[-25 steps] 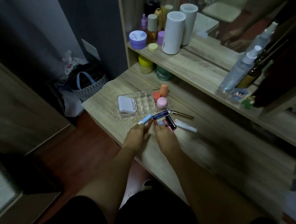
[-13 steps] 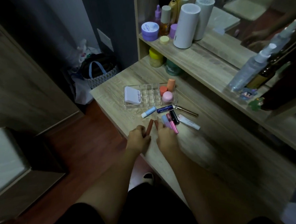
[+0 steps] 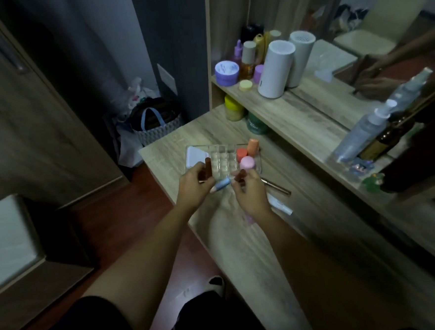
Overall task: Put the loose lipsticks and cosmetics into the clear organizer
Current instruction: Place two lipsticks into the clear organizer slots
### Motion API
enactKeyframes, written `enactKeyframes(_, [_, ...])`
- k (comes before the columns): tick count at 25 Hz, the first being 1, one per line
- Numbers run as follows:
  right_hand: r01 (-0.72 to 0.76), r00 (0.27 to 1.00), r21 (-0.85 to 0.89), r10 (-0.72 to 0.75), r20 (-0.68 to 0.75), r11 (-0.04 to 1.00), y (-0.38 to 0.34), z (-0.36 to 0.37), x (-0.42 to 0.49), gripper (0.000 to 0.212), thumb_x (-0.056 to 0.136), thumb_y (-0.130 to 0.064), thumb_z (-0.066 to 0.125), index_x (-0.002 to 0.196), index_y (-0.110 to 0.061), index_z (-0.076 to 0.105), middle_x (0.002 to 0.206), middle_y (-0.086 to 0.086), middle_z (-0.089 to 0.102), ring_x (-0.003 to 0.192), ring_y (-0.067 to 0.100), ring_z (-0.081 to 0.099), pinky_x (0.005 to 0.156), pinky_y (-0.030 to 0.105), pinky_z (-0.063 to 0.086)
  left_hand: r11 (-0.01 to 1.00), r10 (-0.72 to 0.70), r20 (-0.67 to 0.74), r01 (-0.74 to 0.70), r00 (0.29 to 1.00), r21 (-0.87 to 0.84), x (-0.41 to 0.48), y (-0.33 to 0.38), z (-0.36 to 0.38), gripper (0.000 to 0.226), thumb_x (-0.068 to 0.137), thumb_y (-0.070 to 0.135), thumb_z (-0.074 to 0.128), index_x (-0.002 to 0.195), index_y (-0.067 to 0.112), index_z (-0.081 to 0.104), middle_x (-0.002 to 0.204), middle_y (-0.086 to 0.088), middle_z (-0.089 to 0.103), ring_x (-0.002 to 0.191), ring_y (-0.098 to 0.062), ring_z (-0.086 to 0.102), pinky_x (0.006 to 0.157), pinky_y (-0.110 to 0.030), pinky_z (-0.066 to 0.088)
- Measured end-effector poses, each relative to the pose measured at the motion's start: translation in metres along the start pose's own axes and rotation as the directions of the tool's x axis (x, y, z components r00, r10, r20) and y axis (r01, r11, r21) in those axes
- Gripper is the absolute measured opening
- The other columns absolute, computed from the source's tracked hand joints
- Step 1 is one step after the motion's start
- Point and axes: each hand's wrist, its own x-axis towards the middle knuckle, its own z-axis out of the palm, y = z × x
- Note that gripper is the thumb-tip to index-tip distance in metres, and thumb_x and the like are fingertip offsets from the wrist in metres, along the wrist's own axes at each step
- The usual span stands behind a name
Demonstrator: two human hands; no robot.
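The clear organizer lies on the wooden desk, holding a white case at its left and orange, red and pink items at its right. My left hand grips a brown lipstick upright over the organizer's near edge. My right hand grips a dark red lipstick just right of it. A light blue tube lies on the desk between my hands. A gold-tipped pencil and a white tube lie to the right; other lipsticks are hidden under my right hand.
A raised shelf behind the desk carries jars, bottles and a white cylinder. A spray bottle stands at the right by the mirror. Yellow and green jars sit under the shelf. A bag rests on the floor to the left.
Both hands have lifted from the desk's near edge, each taking up a lipstick, and moved forward to the organizer's near side. The head camera has tilted as well.
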Motion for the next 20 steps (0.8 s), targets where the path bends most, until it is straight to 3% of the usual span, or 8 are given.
enactKeyframes(3, [-0.021, 1.0, 0.047, 0.021, 0.007, 0.999, -0.014, -0.007, 0.033, 0.02, 0.089, -0.013, 0.059, 0.105, -0.002, 0.059, 0.106, 0.016, 0.065, 0.101, 0.028, 0.062, 0.091, 0.046, 0.051, 0.997, 0.077, -0.04, -0.077, 0.996, -0.001, 0.033, 0.012, -0.006, 0.006, 0.078, 0.012, 0.067, 0.082, 0.008, 0.064, 0.078, -0.006, 0.067, 0.075, -0.016, 0.064, 0.071, -0.022, 0.053])
enactKeyframes(6, [-0.049, 0.998, 0.146, 0.053, -0.026, 0.988, -0.024, -0.011, 0.064, 0.016, 0.087, -0.015, 0.064, 0.101, -0.01, 0.059, 0.096, 0.004, 0.067, 0.093, 0.018, 0.066, 0.087, 0.042, 0.056, 0.995, 0.103, -0.045, -0.103, 0.994, 0.004, 0.066, 0.018, -0.011, 0.009, 0.079, 0.018, 0.068, 0.086, 0.012, 0.067, 0.082, -0.005, 0.069, 0.074, -0.009, 0.061, 0.065, -0.012, 0.046])
enactKeyframes(9, [-0.011, 0.999, 0.148, 0.015, -0.028, 0.989, -0.026, -0.007, 0.088, 0.017, 0.086, -0.014, 0.065, 0.102, -0.01, 0.064, 0.097, 0.007, 0.072, 0.092, 0.015, 0.068, 0.087, 0.041, 0.057, 0.991, 0.127, -0.064, -0.124, 0.99, 0.052, 0.092, 0.018, -0.012, 0.011, 0.078, 0.017, 0.071, 0.084, 0.009, 0.068, 0.077, -0.008, 0.07, 0.068, -0.01, 0.058, 0.058, -0.008, 0.039])
enactKeyframes(12, [0.011, 0.999, 0.126, -0.006, -0.036, 0.992, -0.023, 0.006, 0.108, 0.02, 0.086, -0.011, 0.064, 0.106, -0.007, 0.066, 0.1, 0.011, 0.073, 0.091, 0.014, 0.067, 0.089, 0.038, 0.057, 0.991, 0.126, -0.053, -0.122, 0.991, 0.062, 0.11, 0.01, -0.007, 0.02, 0.078, 0.014, 0.071, 0.097, 0.008, 0.066, 0.082, -0.008, 0.072, 0.071, -0.008, 0.058, 0.06, 0.004, 0.037])
enactKeyframes(16, [0.023, 1.0, 0.013, -0.024, 0.018, 1.0, -0.012, 0.02, 0.117, 0.024, 0.088, -0.014, 0.063, 0.111, -0.008, 0.066, 0.106, 0.012, 0.071, 0.096, 0.022, 0.067, 0.09, 0.037, 0.054, 0.988, 0.117, -0.017, -0.115, 0.993, 0.1, 0.12, -0.004, 0.003, 0.039, 0.08, 0.013, 0.069, 0.117, 0.006, 0.06, 0.093, -0.011, 0.072, 0.082, -0.015, 0.062, 0.072, -0.003, 0.033])
enactKeyframes(20, [0.016, 0.998, -0.012, -0.015, 0.062, 1.0, -0.005, 0.029, 0.124, 0.028, 0.088, -0.01, 0.063, 0.115, -0.003, 0.063, 0.112, 0.016, 0.067, 0.099, 0.024, 0.067, 0.09, 0.039, 0.055, 0.961, 0.126, 0.127, -0.152, 0.984, 0.229, 0.127, -0.014, 0.013, 0.02, 0.082, 0.016, 0.066, 0.098, 0.004, 0.066, 0.089, -0.017, 0.072, 0.082, -0.027, 0.067, 0.072, -0.022, 0.046])
